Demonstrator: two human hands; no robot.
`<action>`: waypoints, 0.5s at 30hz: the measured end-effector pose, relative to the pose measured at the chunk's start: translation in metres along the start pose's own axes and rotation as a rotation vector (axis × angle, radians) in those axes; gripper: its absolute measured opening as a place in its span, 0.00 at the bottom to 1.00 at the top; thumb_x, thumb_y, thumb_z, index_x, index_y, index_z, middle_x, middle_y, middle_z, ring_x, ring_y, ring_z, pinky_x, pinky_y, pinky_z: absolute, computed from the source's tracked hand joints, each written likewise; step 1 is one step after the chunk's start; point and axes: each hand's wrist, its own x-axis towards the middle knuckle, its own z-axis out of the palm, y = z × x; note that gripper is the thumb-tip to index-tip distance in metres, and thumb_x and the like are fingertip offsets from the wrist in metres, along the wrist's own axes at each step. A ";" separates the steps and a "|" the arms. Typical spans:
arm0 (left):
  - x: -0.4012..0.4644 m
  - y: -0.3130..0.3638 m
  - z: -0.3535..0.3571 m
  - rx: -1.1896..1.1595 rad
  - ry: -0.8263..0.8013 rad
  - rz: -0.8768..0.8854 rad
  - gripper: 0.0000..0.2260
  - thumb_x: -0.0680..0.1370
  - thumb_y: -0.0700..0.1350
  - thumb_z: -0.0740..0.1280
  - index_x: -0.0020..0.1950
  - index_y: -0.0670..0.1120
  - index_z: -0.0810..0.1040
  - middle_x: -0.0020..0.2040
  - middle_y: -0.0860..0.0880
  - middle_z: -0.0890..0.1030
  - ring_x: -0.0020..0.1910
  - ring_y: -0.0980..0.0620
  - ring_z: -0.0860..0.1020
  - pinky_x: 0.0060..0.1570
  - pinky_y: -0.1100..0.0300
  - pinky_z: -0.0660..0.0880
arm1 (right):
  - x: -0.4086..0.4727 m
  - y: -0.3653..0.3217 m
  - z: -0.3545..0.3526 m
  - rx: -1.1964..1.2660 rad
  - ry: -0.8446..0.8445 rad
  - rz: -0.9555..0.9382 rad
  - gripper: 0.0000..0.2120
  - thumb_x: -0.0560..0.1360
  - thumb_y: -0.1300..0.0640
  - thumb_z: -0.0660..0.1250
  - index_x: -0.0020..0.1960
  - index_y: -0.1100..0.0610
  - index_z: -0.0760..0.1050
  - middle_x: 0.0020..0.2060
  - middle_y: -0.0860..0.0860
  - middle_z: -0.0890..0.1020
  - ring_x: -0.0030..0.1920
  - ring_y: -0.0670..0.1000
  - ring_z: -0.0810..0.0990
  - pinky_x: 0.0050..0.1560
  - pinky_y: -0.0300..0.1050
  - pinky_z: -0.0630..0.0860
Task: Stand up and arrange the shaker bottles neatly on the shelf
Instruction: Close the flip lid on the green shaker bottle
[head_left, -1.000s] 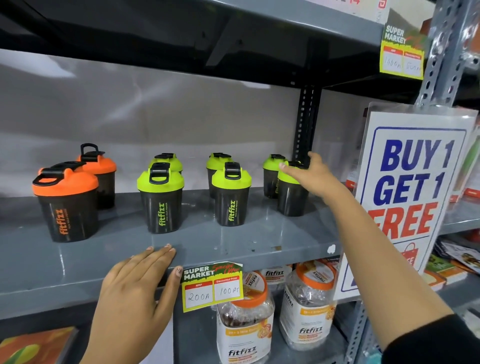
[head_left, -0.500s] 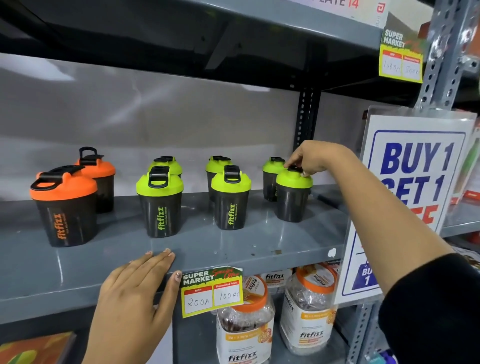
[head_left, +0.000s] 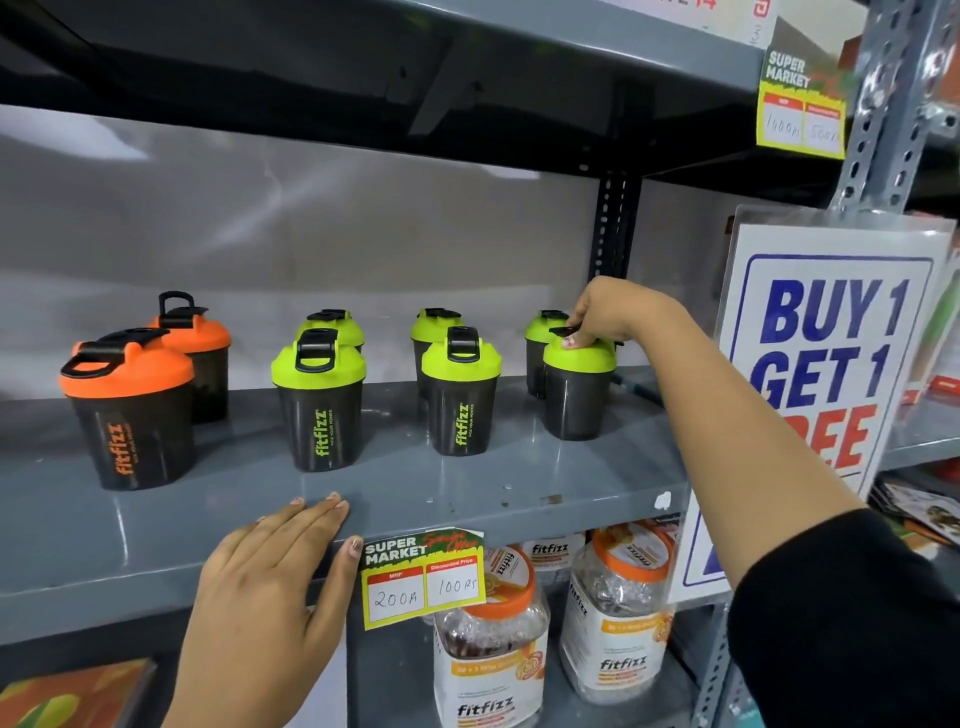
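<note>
Several black shaker bottles stand upright in pairs on the grey shelf. Two have orange lids, front one and back one. The others have green lids: front left, front middle, front right, each with one behind it. My right hand reaches over the front right green bottle and pinches the black cap on its lid. My left hand lies flat on the shelf's front edge, fingers together, holding nothing.
A "BUY 1 GET 1 FREE" sign hangs at the right by my forearm. A price tag sticks to the shelf edge. Clear jars with orange lids stand on the shelf below. A black upright post rises behind.
My right hand rose from the side of the front right green bottle to its top and closed on the cap. The bottle shifted slightly forward. My left hand stayed on the shelf edge.
</note>
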 end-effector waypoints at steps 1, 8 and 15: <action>0.000 0.000 -0.001 0.004 -0.005 -0.002 0.23 0.77 0.58 0.55 0.60 0.46 0.80 0.58 0.50 0.81 0.60 0.46 0.77 0.58 0.46 0.70 | 0.000 -0.002 0.001 -0.005 0.011 0.016 0.23 0.74 0.48 0.73 0.64 0.59 0.80 0.60 0.56 0.81 0.61 0.59 0.78 0.59 0.51 0.77; 0.000 -0.001 0.001 0.048 0.021 0.019 0.25 0.76 0.58 0.55 0.59 0.43 0.81 0.56 0.46 0.82 0.58 0.43 0.79 0.54 0.44 0.72 | 0.008 -0.007 0.008 0.057 0.154 0.056 0.28 0.65 0.42 0.78 0.58 0.57 0.82 0.54 0.54 0.84 0.54 0.57 0.82 0.53 0.46 0.79; 0.002 -0.001 0.004 0.048 0.069 0.026 0.26 0.77 0.58 0.54 0.57 0.42 0.82 0.54 0.44 0.83 0.56 0.41 0.79 0.52 0.42 0.72 | -0.006 -0.004 0.000 0.124 0.136 0.043 0.17 0.70 0.52 0.77 0.57 0.54 0.83 0.54 0.53 0.84 0.57 0.56 0.80 0.58 0.52 0.78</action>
